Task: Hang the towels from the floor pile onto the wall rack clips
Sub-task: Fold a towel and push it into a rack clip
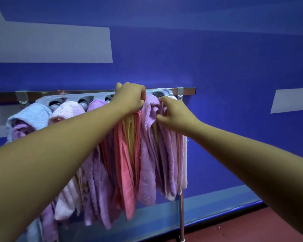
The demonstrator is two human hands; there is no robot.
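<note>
Where the blue wall [217, 67] fills most of the view, wide bare stretches lie above and to the right of the rack [101, 97], a grey holder with round clip sockets fixed under a metal rail [94, 92] that ends just right of the last towel. Red floor [252, 229] shows at lower right, free of clutter, with a thin metal pole [182, 215] rising at the towels' right edge. Hanging towels crowd the rack edge to edge: a light blue towel [31, 112] far left, pale pink ones, a coral towel [124, 172] in the middle and a lilac towel [148, 154] to its right. The left hand [129, 97] is closed in a pinch on the top of the coral towel at the rack. The right hand [175, 114], fingers curled, pinches the lilac towel's upper edge just beside it. No floor pile is in view.
</note>
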